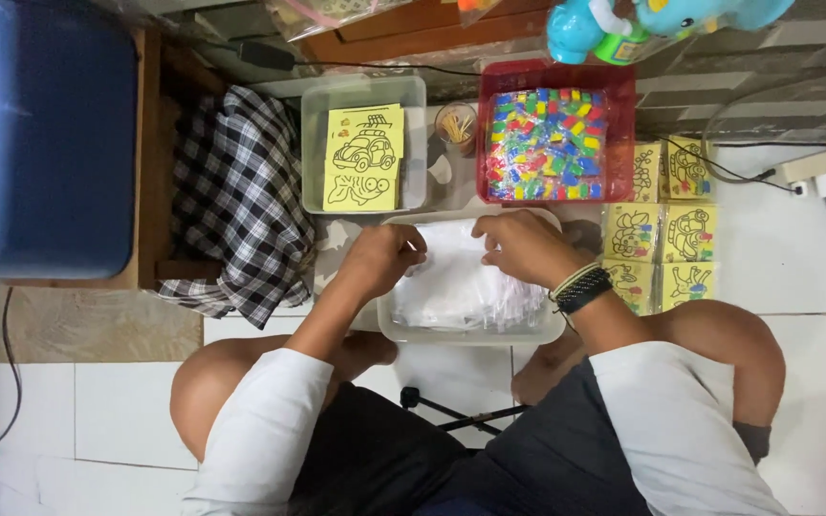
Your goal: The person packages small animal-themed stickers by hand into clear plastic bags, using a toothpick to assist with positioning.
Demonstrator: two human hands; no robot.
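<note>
Tray at 12 o'clock (614, 105): red, filled with blue, yellow, green and pink packets (547, 143)
Cards (363, 158): yellow, black line drawings
Cloth at 10 o'clock (236, 201): black-and-white check
Bags (456, 282): white
Bin (45, 134): blue
Wristbands (580, 287): black, beige
Floor (795, 277): white tile

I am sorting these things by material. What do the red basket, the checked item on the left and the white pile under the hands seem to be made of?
The red basket looks like rigid, slightly glossy plastic with thin moulded walls. The checked item looks like soft woven cloth, since it drapes in folds. The white pile, under the left hand and right hand, seems thin clear plastic bags, glossy and crinkled, though paper cannot be excluded.
</note>
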